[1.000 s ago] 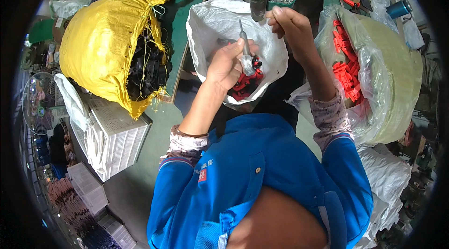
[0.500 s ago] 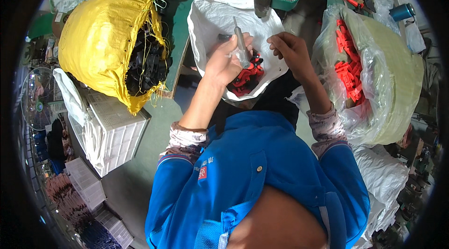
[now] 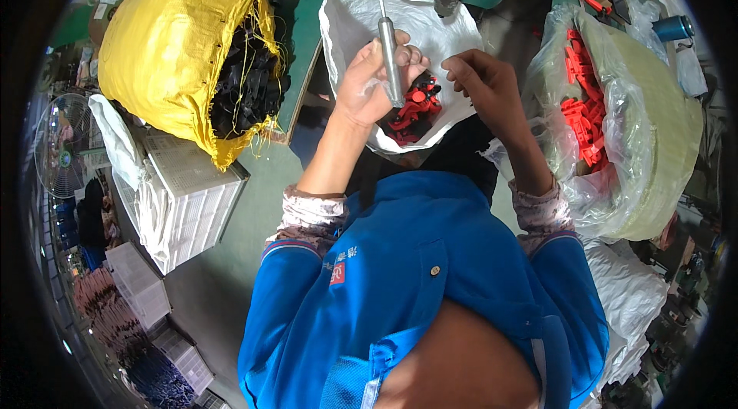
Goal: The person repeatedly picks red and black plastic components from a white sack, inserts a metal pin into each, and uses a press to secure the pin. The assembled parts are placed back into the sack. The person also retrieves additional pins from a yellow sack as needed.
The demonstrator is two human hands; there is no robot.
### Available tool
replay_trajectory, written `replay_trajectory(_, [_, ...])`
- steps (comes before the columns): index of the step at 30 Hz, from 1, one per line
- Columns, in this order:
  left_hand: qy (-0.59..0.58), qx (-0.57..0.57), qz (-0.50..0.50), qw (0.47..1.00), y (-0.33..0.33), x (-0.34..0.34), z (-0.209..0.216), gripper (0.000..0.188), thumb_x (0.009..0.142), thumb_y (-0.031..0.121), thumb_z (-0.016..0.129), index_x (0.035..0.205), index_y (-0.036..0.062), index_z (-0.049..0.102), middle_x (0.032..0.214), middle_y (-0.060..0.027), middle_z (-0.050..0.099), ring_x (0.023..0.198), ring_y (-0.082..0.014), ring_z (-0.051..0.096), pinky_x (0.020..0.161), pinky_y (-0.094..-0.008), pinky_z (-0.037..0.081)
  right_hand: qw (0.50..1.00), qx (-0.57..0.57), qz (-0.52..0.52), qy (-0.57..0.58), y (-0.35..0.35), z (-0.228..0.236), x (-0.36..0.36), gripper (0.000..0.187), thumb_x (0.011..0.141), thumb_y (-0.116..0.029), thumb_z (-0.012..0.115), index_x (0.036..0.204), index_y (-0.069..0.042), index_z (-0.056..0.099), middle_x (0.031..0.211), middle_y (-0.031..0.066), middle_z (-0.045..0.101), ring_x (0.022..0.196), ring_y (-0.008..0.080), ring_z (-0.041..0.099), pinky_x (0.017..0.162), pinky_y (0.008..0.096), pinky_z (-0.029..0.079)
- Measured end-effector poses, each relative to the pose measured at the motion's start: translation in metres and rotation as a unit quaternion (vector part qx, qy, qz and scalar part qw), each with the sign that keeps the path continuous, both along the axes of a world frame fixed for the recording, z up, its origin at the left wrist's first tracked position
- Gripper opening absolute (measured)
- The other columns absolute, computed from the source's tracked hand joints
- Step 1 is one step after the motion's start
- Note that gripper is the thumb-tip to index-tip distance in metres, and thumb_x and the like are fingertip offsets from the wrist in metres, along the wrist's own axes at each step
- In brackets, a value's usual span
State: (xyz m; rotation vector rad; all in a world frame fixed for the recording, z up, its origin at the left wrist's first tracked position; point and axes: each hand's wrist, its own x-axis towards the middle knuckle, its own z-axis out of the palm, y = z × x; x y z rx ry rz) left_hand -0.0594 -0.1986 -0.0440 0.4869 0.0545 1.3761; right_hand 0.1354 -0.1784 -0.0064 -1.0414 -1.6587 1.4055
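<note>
Plainly, the left hand (image 3: 364, 94) holds a metal rod (image 3: 390, 55) (thin end pointing away) over a white sack (image 3: 346, 13); the right hand (image 3: 492, 94) is curled nearby, contents unclear.

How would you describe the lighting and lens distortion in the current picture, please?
Head view: strong light brightens the left hand and glints on the metal rod; head view: the right hand looks darker, in shade; head view: black surrounds the curved fisheye rim, where the fan looks squeezed.
</note>
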Motion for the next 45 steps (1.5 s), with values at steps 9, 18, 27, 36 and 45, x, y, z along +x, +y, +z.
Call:
replay_trajectory(9, [0.089, -0.139, 0.094, 0.982, -0.002, -0.007, 0.005, 0.032, 0.089, 0.024, 0.062, 0.11, 0.0, 0.056, 0.091, -0.0092, 0.064, 0.092, -0.0228, 0.056, 0.091, -0.0397, 0.045, 0.999, -0.002, 0.014, 0.029, -0.011, -0.01, -0.01, 0.023, 0.091, -0.022, 0.059, 0.091, 0.0, 0.067, 0.072, -0.0002, 0.06, 0.066, 0.0057, 0.052, 0.06, 0.0207, 0.04])
replay_trajectory(18, [0.199, -0.231, 0.188, 0.934, -0.005, -0.001, -0.001, 0.022, 0.085, 0.019, 0.067, 0.1, 0.0023, 0.064, 0.096, -0.0107, 0.066, 0.087, -0.0182, 0.061, 0.081, -0.0292, 0.049, 0.996, 0.01, -0.011, 0.093, -0.015, -0.02, -0.021, 0.018, 0.085, -0.01, 0.064, 0.1, 0.0, 0.064, 0.084, 0.0037, 0.063, 0.074, 0.0074, 0.058, 0.069, 0.0234, 0.047])
replay_trajectory(27, [0.204, -0.252, 0.216, 0.921, -0.005, 0.0, 0.004, 0.019, 0.087, 0.022, 0.066, 0.097, 0.0059, 0.064, 0.095, -0.0101, 0.067, 0.084, -0.0172, 0.059, 0.083, -0.0318, 0.047, 0.992, 0.069, 0.031, 0.104, -0.006, -0.04, -0.025, 0.011, 0.083, -0.006, 0.064, 0.093, -0.002, 0.061, 0.081, 0.0012, 0.059, 0.07, 0.0067, 0.056, 0.064, 0.0219, 0.045])
replay_trajectory(36, [0.19, -0.257, 0.233, 0.919, -0.001, -0.004, -0.003, 0.019, 0.087, 0.022, 0.066, 0.097, 0.0066, 0.063, 0.098, -0.0097, 0.066, 0.086, -0.0174, 0.058, 0.083, -0.032, 0.045, 0.999, 0.004, 0.012, 0.043, -0.013, -0.035, -0.013, 0.011, 0.086, -0.011, 0.063, 0.089, 0.0, 0.061, 0.072, 0.0004, 0.059, 0.068, 0.0049, 0.056, 0.062, 0.02, 0.044])
replay_trajectory(45, [0.184, -0.249, 0.229, 0.923, -0.003, 0.004, -0.003, 0.019, 0.087, 0.022, 0.066, 0.096, 0.0056, 0.065, 0.096, -0.0092, 0.067, 0.086, -0.0168, 0.059, 0.082, -0.0315, 0.045, 0.994, -0.026, -0.046, 0.096, -0.016, -0.04, -0.03, 0.012, 0.087, -0.014, 0.063, 0.087, -0.001, 0.062, 0.067, -0.0011, 0.06, 0.059, 0.0029, 0.054, 0.052, 0.0182, 0.039])
